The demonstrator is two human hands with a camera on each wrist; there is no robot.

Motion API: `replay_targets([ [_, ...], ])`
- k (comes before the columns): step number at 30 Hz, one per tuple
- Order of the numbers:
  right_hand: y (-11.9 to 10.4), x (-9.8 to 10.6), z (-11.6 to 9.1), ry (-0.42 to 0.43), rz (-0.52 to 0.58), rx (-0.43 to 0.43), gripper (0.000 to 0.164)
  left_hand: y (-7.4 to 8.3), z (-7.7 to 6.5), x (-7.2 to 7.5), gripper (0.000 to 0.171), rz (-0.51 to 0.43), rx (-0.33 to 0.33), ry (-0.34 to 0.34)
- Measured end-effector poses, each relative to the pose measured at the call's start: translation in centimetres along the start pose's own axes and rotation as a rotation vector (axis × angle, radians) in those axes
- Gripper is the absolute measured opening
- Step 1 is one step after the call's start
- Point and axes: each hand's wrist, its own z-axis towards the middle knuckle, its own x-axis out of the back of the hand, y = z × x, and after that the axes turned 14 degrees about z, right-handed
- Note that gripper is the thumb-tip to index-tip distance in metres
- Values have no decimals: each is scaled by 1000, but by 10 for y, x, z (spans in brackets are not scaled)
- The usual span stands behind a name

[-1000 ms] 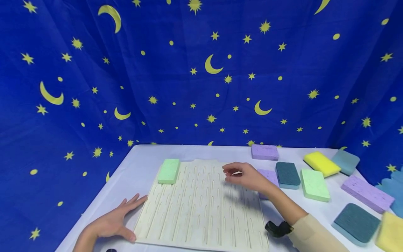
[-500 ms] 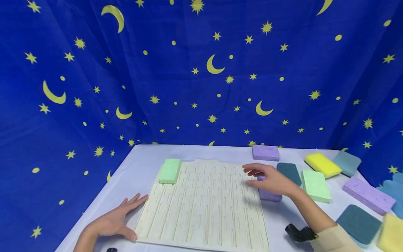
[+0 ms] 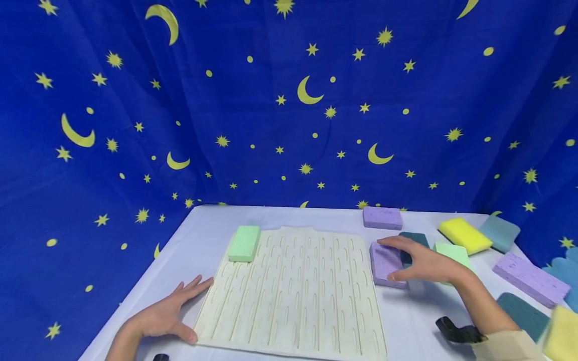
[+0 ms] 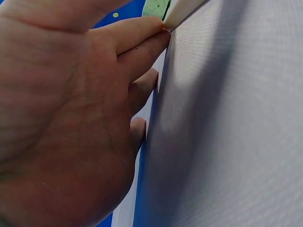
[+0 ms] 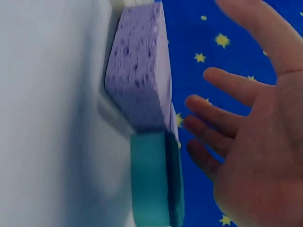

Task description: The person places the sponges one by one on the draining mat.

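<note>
A: What could trip you up from here?

B: Your right hand [image 3: 426,263] is over the purple sponge [image 3: 385,261], with the dark green scrub-topped sponge [image 3: 419,237] close alongside. If your fingers drop too far toward that neighbour, they could catch both or shove the wrong one. Coming in too low might nudge the purple sponge into the off-white slotted mat [image 3: 289,296]. A hard squeeze would probably squash the foam and let it slip.

A: And your left hand [image 3: 164,315]?

B: It grips nothing; the fingers lie spread, index and thumb at the mat's left edge. Should it push there, the mat could slide and carry the pale green sponge [image 3: 244,243], which sits at the far left corner.

A: So where is the purple sponge, seen from your right hand?

B: Below it and to the left of your palm, flat on the white table [image 3: 411,313], just beside the mat's right edge; whether the two touch, I can't tell. Your index finger reaches toward its far end, your thumb toward its near end. The right wrist view shows a gap between fingers and sponge: your fingers are parted, holding nothing.
</note>
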Motion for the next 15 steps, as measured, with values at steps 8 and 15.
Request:
replay_targets([
  [8,10,1,-2,-8,-182,-57,104,-1,0,-1,112,5,-16,10],
  [15,11,-5,0,-28,-246,-98,115,0,0,-1,112,5,-11,7],
])
